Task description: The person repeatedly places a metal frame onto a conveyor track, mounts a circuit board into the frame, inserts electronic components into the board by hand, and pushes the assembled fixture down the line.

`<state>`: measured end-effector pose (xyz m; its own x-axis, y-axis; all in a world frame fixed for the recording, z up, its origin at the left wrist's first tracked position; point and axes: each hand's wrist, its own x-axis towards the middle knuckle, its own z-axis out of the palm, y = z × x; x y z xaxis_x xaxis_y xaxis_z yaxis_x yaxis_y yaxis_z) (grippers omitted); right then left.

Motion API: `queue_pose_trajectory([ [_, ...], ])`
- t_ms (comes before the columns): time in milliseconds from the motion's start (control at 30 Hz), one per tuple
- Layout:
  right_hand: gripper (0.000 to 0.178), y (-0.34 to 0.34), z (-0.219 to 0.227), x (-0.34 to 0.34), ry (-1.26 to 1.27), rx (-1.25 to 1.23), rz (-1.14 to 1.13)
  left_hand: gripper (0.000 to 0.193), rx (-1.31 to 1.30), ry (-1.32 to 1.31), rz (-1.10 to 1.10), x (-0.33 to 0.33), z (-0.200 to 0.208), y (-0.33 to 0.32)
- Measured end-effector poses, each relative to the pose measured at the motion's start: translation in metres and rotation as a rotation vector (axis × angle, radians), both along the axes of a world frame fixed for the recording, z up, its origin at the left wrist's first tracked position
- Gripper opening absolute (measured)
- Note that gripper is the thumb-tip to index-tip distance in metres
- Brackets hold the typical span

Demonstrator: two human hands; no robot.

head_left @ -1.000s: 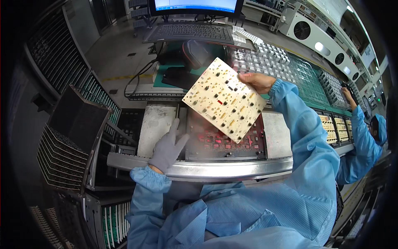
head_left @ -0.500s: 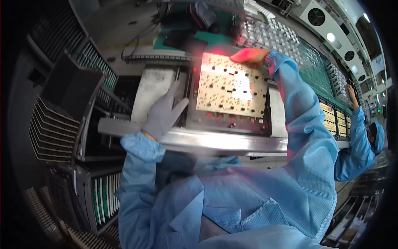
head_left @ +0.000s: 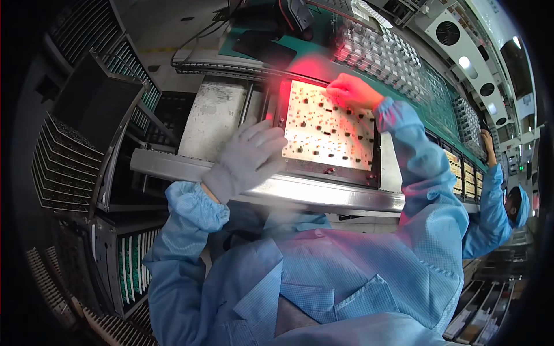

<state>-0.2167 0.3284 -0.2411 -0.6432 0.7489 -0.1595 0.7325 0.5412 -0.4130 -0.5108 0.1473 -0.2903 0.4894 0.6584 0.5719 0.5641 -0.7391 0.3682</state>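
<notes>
A pale circuit board (head_left: 323, 124) with many small dark parts lies in a black carrier frame (head_left: 346, 175) under bright, reddish light. My left hand (head_left: 248, 158), in a grey glove, is over the frame's left side with its fingers spread and slightly blurred. It holds nothing that I can see. My right hand (head_left: 355, 91) is bare and rests at the board's far right part. Its fingers are bent and drawn together; whether something small is between them is hidden.
A metal rail (head_left: 277, 189) runs along the near edge. Racks of boards (head_left: 66, 164) stand at the left. Beyond the carrier are a green mat (head_left: 259, 49), a dark handheld device (head_left: 296, 14) and clear trays (head_left: 381, 55). At the far right a co-worker's arm (head_left: 490, 202) reaches in.
My left hand has moved right, from beside the carrier to over its left side. My right hand's fingers have curled in at the board's far side. The view has shifted slightly.
</notes>
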Motion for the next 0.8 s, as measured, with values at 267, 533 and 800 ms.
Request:
queue_pose_trajectory([
  [267, 0.048, -0.081, -0.028, 0.028, -0.055, 0.457, 0.010, 0.022, 0.015, 0.093, -0.037, 0.011, -0.007, 0.006],
  [533, 0.063, -0.106, -0.036, 0.022, -0.080, 0.438, 0.011, 0.015, -0.008, 0.142, -0.152, 0.025, -0.004, 0.021],
  [800, 0.023, -0.069, -0.031, 0.076, 0.263, 0.643, -0.349, 0.011, -0.257, 0.411, -0.276, 0.036, 0.003, 0.046],
])
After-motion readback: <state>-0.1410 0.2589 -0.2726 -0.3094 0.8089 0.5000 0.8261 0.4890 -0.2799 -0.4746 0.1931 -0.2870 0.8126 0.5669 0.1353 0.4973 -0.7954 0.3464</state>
